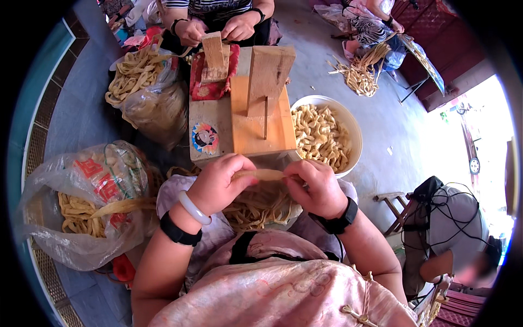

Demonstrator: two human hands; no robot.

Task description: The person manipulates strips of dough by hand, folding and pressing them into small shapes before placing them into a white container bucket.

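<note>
A flat, pale yellow strip [261,175] stretches between my two hands, above my lap. My left hand [219,181], with a white bangle on its wrist, pinches the strip's left end between thumb and fingers. The right end is gripped in the fingertips of my right hand [317,188], which has a black band at the wrist. Just beyond my hands, a wooden board [239,131] carries an upright wooden block [271,71] with a thin upright rod before it. More loose strips [253,210] lie in my lap, partly hidden by my hands.
A white bucket [355,136] of knotted pale pieces stands right of the board. Plastic bags [49,174] of strips lie at left. Across from me, a person's hands [239,26] work near another wooden block [213,52]. Another person sits far right by piled strips [362,76].
</note>
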